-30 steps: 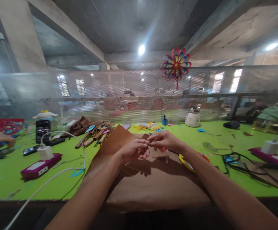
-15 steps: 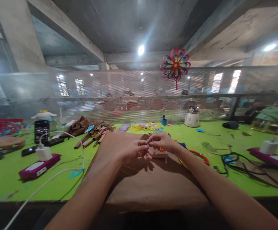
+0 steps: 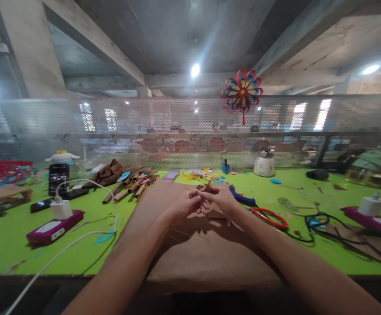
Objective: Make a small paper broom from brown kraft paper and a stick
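My left hand [image 3: 190,204] and my right hand [image 3: 220,197] meet over a large sheet of brown paper [image 3: 210,262]. Both are closed, their fingertips pinched together and touching. Whatever they pinch is too small and too hidden to name; a bit of brown shows just above the fingers. Under my right wrist lies a small folded brown piece [image 3: 217,216], partly covered. Thin yellow strands [image 3: 187,235] rest on the paper beneath my left hand. Right of my right hand is a blue-handled tool [image 3: 243,197], its far end hidden.
Brown paper rolls [image 3: 129,188] lie behind left. Purple power strips [image 3: 55,227] with chargers sit on both sides, a white cable trailing forward. A red ring-shaped thing [image 3: 269,218] and black cable [image 3: 322,218] lie right. Another person's hand [image 3: 16,192] is far left. A mesh partition [image 3: 177,118] stands behind.
My right hand has turned and lowered slightly, its fingers now against my left fingertips. More of the blue-handled tool shows. The view has shifted slightly.
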Demonstrator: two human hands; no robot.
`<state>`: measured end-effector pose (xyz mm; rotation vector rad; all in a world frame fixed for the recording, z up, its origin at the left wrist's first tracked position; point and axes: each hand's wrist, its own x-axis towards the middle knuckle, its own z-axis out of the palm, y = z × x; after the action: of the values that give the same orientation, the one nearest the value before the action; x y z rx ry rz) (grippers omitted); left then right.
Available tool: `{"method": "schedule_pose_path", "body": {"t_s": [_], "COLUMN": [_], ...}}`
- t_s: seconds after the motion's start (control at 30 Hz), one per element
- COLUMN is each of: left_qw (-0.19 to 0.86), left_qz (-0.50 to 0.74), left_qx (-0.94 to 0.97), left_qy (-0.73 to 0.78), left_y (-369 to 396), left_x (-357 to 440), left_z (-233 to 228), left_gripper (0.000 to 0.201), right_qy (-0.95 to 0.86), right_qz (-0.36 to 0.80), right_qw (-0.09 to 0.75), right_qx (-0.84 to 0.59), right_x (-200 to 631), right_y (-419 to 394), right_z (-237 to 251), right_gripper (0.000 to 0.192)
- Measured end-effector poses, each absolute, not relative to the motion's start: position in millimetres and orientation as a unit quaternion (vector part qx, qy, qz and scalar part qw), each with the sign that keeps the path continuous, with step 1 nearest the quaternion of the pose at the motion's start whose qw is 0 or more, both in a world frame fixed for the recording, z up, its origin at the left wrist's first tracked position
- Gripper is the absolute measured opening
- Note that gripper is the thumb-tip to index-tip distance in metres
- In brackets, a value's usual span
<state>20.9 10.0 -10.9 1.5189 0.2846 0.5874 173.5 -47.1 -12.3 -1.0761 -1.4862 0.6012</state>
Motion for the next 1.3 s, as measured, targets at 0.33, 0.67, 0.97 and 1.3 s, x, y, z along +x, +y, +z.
{"method": "schedule_pose_path", "body": {"t_s": [0.33, 0.67, 0.97, 1.3], "left_qw": [0.671, 0.677, 0.668, 0.659], "left_qz": [0.259, 0.267, 0.281, 0.307], "left_qx": [0.677, 0.659, 0.660, 0.652], "left_qy": [0.156, 0.191, 0.198, 0.216], "left_y": [7.1, 7.7, 8.9, 12.2], "left_x": [21.3, 19.6, 22.1, 27.2], "left_z": [-9.2, -10.5, -15.7, -22.0], "left_gripper": [0.036, 0.024, 0.019, 0.018], "right_qy": [-0.590, -0.583, -0.652, -0.696], "right_qz": [0.237, 0.319, 0.209, -0.018], "right_qw": [0.626, 0.614, 0.572, 0.555], "right_qx": [-0.452, -0.426, -0.451, -0.455], "right_x": [169.3, 176.7, 179.3, 162.2], "right_y": [-52.1, -41.9, -36.1, -40.4], "right_z": [-2.8, -15.1, -23.5, -29.4], "right_gripper": [0.036, 0.034, 0.027, 0.022]}}
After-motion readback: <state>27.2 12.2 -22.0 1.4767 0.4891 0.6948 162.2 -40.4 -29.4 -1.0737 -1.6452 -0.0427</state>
